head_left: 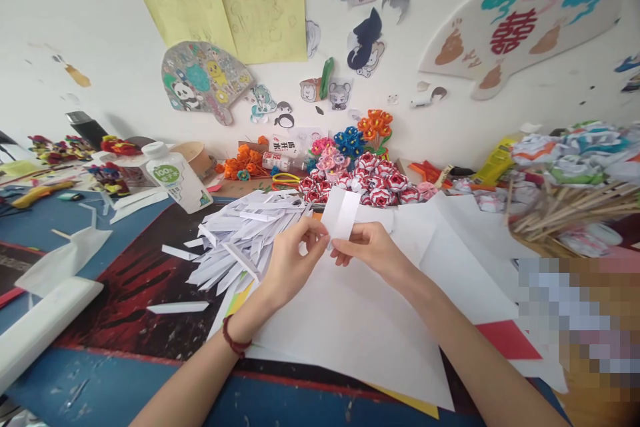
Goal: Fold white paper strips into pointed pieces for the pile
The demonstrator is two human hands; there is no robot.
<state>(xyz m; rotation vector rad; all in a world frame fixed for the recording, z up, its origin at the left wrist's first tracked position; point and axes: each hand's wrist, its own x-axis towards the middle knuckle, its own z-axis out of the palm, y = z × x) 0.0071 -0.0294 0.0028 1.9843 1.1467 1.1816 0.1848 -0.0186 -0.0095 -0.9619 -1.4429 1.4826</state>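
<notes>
A small white paper strip [341, 213] with a lengthwise crease is held upright between both hands, above large white sheets [350, 320]. My left hand [300, 247], with a dark red bracelet at the wrist, pinches its lower left edge between thumb and fingers. At the lower right edge my right hand [367, 245] grips it, thumb in front and fingers curled behind. Just left of my left hand lies a pile of folded white paper strips [235, 227], with a few loose ones on the dark mat [135, 280].
A white bottle [177, 177] stands behind the pile at the left. Along the wall are red-and-white paper flowers [383, 180] and orange flowers [243, 161]. Wooden sticks [575, 210] lie at the right. A white roll [45, 327] rests at the left front.
</notes>
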